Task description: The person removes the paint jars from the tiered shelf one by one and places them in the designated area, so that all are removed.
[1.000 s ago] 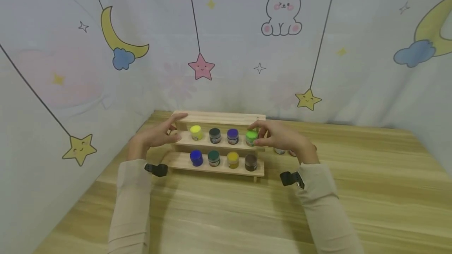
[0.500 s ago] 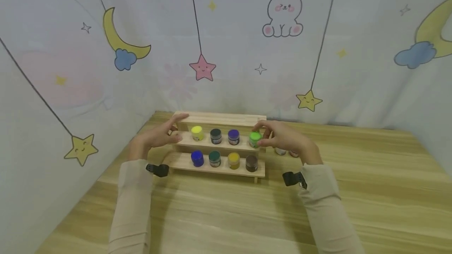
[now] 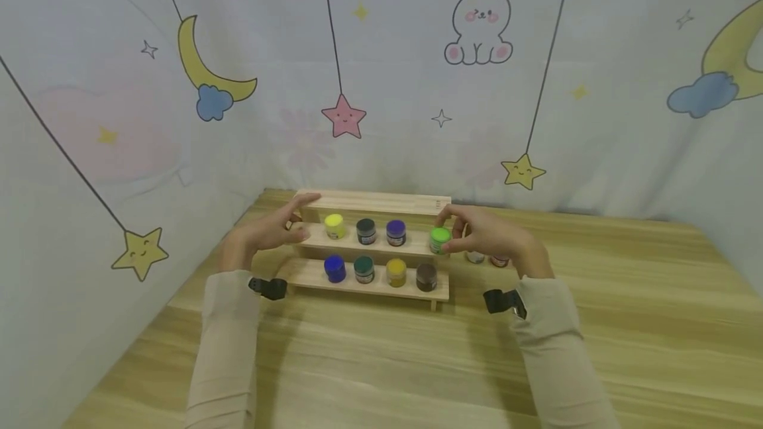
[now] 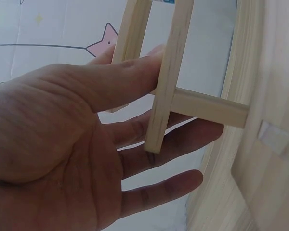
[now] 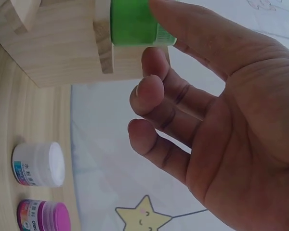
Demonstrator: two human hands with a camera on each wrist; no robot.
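A three-tier wooden rack (image 3: pixel 369 201) stands on the table. My left hand (image 3: pixel 268 227) holds its left end, with the thumb (image 4: pixel 127 82) against a shelf end and the lower fingers (image 4: pixel 168 147) fairly straight. My right hand (image 3: pixel 485 234) pinches a green-lidded paint jar (image 3: pixel 440 239) at the right end of the middle shelf; in the right wrist view, the index fingertip is hidden behind the green jar (image 5: pixel 135 24). Left of it on that shelf stand yellow (image 3: pixel 335 226), dark (image 3: pixel 366 231) and purple (image 3: pixel 396 232) jars.
The lower shelf bears blue (image 3: pixel 335 269), dark green (image 3: pixel 364 269), ochre (image 3: pixel 396 273) and brown (image 3: pixel 426 277) jars. On the table right of the rack are a white jar (image 5: pixel 38 164) and a magenta jar (image 5: pixel 44 216). A printed curtain (image 3: pixel 393 51) hangs behind.
The green jar has slid right along the middle shelf to its end, pulled by my right hand, widening the gap to the purple jar. My left hand keeps its place on the rack.
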